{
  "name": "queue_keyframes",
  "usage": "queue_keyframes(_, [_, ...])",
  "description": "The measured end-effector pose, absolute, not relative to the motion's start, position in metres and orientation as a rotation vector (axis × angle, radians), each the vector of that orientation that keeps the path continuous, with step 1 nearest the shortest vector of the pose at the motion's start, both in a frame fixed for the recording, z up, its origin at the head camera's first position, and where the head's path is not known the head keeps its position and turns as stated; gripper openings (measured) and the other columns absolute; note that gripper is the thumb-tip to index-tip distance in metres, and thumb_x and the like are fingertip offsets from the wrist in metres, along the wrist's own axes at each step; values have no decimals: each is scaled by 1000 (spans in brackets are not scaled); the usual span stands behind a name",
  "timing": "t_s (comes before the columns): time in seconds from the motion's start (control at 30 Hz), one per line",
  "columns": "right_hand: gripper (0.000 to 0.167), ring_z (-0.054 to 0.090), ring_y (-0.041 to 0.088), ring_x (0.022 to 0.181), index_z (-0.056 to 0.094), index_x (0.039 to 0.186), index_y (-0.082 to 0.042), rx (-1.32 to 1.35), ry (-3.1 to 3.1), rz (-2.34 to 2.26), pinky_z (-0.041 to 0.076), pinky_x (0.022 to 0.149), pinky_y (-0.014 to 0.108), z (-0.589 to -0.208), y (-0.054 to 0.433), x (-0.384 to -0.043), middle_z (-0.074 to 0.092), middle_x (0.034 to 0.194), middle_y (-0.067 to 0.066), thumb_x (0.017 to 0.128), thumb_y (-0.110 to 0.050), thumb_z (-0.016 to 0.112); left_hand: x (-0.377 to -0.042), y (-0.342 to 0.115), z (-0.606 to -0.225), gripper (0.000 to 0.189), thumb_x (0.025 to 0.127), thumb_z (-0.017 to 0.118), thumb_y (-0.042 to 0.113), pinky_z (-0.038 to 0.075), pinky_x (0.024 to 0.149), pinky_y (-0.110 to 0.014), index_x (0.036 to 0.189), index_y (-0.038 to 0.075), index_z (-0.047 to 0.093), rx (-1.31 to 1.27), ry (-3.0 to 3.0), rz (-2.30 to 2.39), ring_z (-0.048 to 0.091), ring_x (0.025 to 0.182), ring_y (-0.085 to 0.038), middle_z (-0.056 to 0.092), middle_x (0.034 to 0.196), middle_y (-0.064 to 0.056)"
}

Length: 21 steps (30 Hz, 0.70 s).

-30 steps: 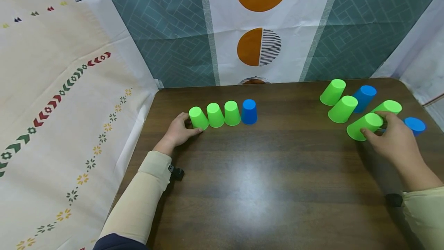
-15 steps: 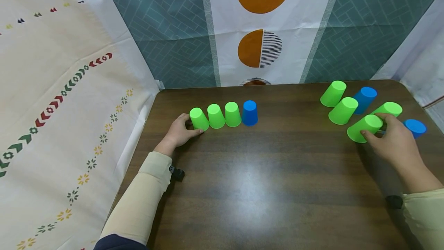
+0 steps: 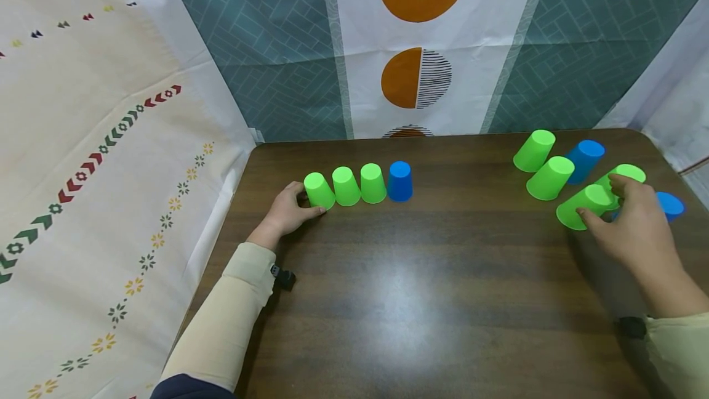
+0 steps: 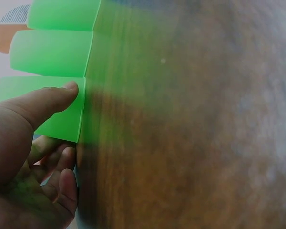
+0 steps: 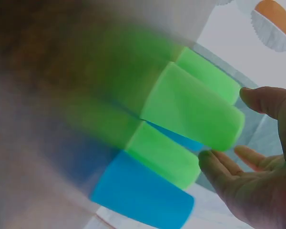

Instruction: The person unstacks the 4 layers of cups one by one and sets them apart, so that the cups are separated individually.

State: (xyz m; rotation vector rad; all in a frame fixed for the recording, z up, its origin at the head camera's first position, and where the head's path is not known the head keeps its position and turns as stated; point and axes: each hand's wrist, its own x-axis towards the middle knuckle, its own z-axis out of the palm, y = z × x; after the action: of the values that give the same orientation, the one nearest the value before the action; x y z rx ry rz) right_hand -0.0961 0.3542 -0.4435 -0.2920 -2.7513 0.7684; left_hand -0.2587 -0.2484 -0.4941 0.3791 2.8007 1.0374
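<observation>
In the head view my left hand (image 3: 287, 210) is at the left end of a row, holding the leftmost green cup (image 3: 319, 191). The thumb (image 4: 57, 99) lies along the front of that cup in the left wrist view, and the other fingers are behind and beside it. Two more green cups and a blue cup (image 3: 400, 181) continue the row, all upside down. My right hand (image 3: 637, 226) is over at the right group, its thumb and fingers spread around the near green cup (image 3: 581, 208). Gaps show between the fingers and this cup (image 5: 195, 109) in the right wrist view.
Behind my right hand stand several other upturned cups: a far green cup (image 3: 534, 151), another green cup (image 3: 550, 177), a blue cup (image 3: 586, 161), a green cup (image 3: 626, 174) and a blue cup (image 3: 671, 203). The brown wooden table (image 3: 443, 300) meets hanging patterned cloths at its back and left.
My right hand has loosened its grip on the near green cup, the fingers lifting and drawing slightly right. My left hand keeps its place on the leftmost cup.
</observation>
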Motion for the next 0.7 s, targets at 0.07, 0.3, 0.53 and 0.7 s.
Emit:
queue_keyframes(0.07, [78, 42, 61, 126, 34, 153, 16, -304, -2718, 781, 38, 91, 73, -437, 348, -93, 41, 143, 44, 95, -16, 75, -259, -248, -494, 55, 89, 87, 27, 49, 104, -50, 132, 3, 63, 379, 2800, 1039, 58, 120, -32, 57, 126, -12])
queue_keyframes(0.3, [75, 43, 56, 135, 37, 159, 1, -218, -2615, 926, 36, 116, 60, -415, 312, -92, 34, 155, 31, 97, -18, 74, -259, -248, -495, 55, 89, 87, 27, 49, 103, -49, 132, 4, 63, 378, 2799, 1047, 57, 119, -32, 57, 125, -11])
queue_keyframes(0.53, [69, 44, 52, 137, 42, 154, 2, 41, -2662, 1074, 38, 113, 59, -402, 266, -117, 42, 146, 29, 98, -19, 76, -259, -249, -495, 56, 89, 87, 27, 48, 103, -50, 132, 3, 63, 385, 2799, 1053, 57, 119, -32, 57, 126, -12])
queue_keyframes(0.7, [64, 46, 49, 134, 46, 149, 3, 207, -2716, 1120, 41, 109, 62, -403, 229, -142, 47, 143, 26, 97, -16, 78, -259, -248, -494, 55, 88, 88, 26, 48, 103, -49, 131, 2, 63, 386, 2797, 1053, 57, 119, -32, 57, 126, -13])
